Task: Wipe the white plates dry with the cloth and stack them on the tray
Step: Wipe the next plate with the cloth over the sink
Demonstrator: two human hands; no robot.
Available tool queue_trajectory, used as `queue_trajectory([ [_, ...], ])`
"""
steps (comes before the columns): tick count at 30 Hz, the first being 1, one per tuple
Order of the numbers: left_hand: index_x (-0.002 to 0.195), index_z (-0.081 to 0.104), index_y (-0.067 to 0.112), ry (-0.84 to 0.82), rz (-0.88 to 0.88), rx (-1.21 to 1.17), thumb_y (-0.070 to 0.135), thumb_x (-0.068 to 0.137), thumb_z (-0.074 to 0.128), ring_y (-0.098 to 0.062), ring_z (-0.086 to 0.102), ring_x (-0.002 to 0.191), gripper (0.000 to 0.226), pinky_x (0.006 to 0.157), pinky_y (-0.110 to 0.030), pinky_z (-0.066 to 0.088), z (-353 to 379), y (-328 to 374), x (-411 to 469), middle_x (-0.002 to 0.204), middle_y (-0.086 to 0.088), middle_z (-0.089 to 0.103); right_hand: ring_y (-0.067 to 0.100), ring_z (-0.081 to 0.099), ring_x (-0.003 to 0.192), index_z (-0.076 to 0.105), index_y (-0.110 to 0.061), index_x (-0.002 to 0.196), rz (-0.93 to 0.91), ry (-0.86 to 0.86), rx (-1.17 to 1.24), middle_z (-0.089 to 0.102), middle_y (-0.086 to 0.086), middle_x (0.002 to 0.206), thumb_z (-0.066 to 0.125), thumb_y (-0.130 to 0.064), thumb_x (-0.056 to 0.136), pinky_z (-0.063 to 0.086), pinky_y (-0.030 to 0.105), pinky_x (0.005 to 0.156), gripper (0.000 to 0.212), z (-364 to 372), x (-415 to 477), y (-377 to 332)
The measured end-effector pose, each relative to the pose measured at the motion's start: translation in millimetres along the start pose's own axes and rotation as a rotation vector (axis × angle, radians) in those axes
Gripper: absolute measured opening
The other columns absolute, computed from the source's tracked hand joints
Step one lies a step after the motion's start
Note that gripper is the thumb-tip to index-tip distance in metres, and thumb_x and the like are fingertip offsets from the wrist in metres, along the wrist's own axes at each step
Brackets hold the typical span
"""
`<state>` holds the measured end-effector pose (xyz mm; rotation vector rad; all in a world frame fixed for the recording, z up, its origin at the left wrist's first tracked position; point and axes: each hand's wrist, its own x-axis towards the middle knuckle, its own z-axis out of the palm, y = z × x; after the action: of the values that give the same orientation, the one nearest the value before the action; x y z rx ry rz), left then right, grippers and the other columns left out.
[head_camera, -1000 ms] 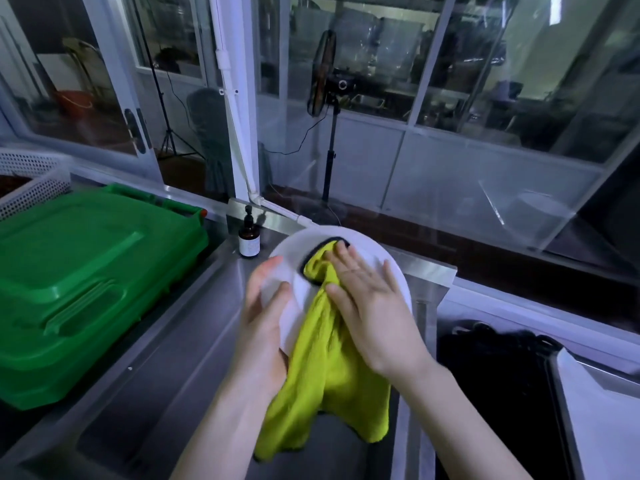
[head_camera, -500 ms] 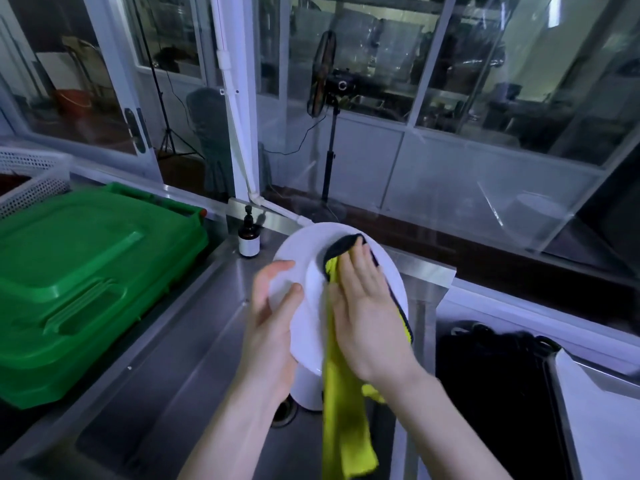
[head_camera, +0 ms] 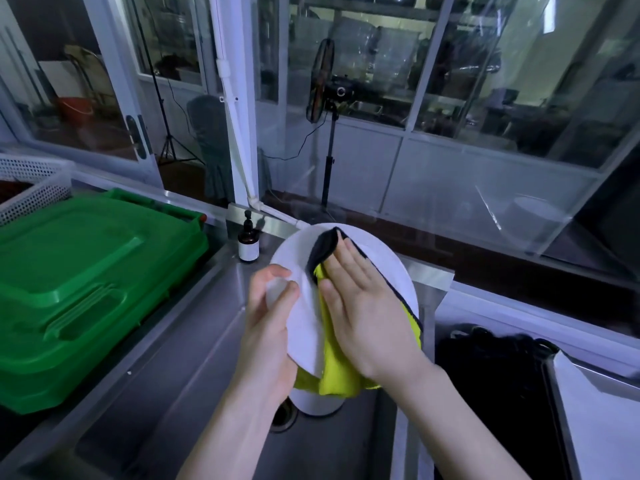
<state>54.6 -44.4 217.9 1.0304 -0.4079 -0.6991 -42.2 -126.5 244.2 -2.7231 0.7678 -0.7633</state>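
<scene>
Glazed partition [head_camera: 467,81] with white frames spans the rear. A pedestal fan [head_camera: 320,85] and a tripod [head_camera: 169,145] stand behind it. Steel sink [head_camera: 187,348] in front; green bin [head_camera: 86,289] left, brown bottle [head_camera: 248,243] beside it.

Most of the plate [head_camera: 381,266] is covered by the cloth [head_camera: 337,375] and right hand [head_camera: 363,317], and the left hand [head_camera: 270,341] has its fingers out of sight behind it. White thing [head_camera: 317,405] in the sink [head_camera: 173,393] underneath is mostly blocked, can't tell what. Bottle [head_camera: 248,245] label's too tiny to read.
</scene>
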Motion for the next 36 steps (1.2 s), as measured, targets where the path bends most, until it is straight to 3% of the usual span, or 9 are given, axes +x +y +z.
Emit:
queue_trajectory([
  [3,0.087,0.064,0.037,0.028,0.042,-0.03,0.028,0.077,0.062,-0.019,0.049,0.098,0.013,0.079,-0.037,0.037,-3.2,15.2,3.2,0.098,0.0,0.056,0.013,0.013,0.151,0.035,-0.01,0.15,0.07,0.058,0.015,0.021,0.003,0.161,0.03,-0.031,0.105,0.009,0.027,0.123,0.05,-7.1,10.6,7.7],
  [7,0.098,0.069,0.041,-0.004,0.095,-0.027,0.026,0.079,0.061,-0.027,0.053,0.123,0.025,0.102,-0.046,0.039,-12.1,31.5,3.8,0.131,-0.007,0.06,0.012,0.023,0.148,0.047,-0.012,0.144,0.186,0.291,0.101,0.037,0.0,0.156,0.03,-0.03,0.105,0.025,0.033,0.12,0.047,-2.1,-3.0,-0.5],
  [12,0.1,0.067,0.04,-0.06,0.132,0.056,0.03,0.074,0.066,-0.017,0.052,0.101,0.028,0.084,-0.037,0.037,-10.0,27.9,0.2,0.102,0.005,0.063,0.025,0.03,0.146,0.054,0.0,0.135,0.055,0.237,-0.016,0.048,0.012,0.147,0.026,-0.029,0.103,0.023,0.039,0.121,0.051,-6.5,10.6,-9.8],
  [17,0.102,0.068,0.031,-0.104,0.097,0.065,0.024,0.079,0.068,-0.023,0.06,0.105,0.023,0.095,-0.044,0.042,-8.6,22.6,-3.4,0.104,-0.004,0.069,0.02,0.038,0.142,0.053,-0.007,0.139,-0.246,0.039,-0.03,0.05,0.007,0.146,0.032,-0.035,0.104,0.025,0.034,0.12,0.05,-16.5,29.4,-19.1],
  [21,0.099,0.066,0.035,-0.076,0.116,0.129,0.037,0.07,0.069,-0.007,0.054,0.092,0.03,0.083,-0.036,0.037,-9.5,24.1,-5.6,0.093,0.016,0.064,0.019,0.039,0.141,0.055,-0.009,0.138,0.03,0.102,-0.031,0.049,0.007,0.147,0.034,-0.038,0.105,0.022,0.028,0.12,0.049,-19.9,27.1,-3.0],
  [24,0.104,0.065,0.035,-0.082,0.114,0.123,0.046,0.064,0.069,-0.014,0.052,0.096,0.041,0.082,-0.039,0.034,-11.3,28.7,-4.2,0.1,0.006,0.064,0.023,0.041,0.14,0.057,-0.003,0.133,0.252,0.194,-0.001,0.053,0.013,0.144,0.037,-0.028,0.105,0.021,0.025,0.117,0.042,-20.7,21.2,7.4],
  [28,0.1,0.066,0.035,-0.124,0.134,0.176,0.034,0.073,0.067,-0.008,0.052,0.088,0.027,0.078,-0.037,0.035,-9.6,29.9,-1.4,0.091,0.013,0.063,0.022,0.033,0.145,0.052,-0.002,0.138,-0.024,0.102,0.012,0.045,0.011,0.15,0.032,-0.031,0.105,0.025,0.036,0.12,0.048,-16.1,21.9,-4.0],
  [31,0.095,0.067,0.033,-0.095,0.113,0.135,0.027,0.078,0.064,-0.017,0.055,0.097,0.018,0.085,-0.04,0.037,-9.4,27.2,-1.4,0.094,0.009,0.066,0.021,0.035,0.144,0.052,-0.006,0.139,-0.221,0.021,-0.001,0.047,0.005,0.149,0.033,-0.032,0.103,0.027,0.036,0.119,0.048,-17.5,27.5,-8.9],
  [36,0.089,0.064,0.033,-0.053,0.073,0.048,0.027,0.077,0.062,-0.016,0.041,0.08,0.014,0.067,-0.036,0.026,-10.6,30.7,0.6,0.076,0.007,0.047,0.018,0.039,0.141,0.054,-0.009,0.138,0.046,0.122,0.017,0.047,0.005,0.149,0.041,-0.03,0.104,0.02,0.022,0.119,0.042,-23.1,28.8,14.8],
])
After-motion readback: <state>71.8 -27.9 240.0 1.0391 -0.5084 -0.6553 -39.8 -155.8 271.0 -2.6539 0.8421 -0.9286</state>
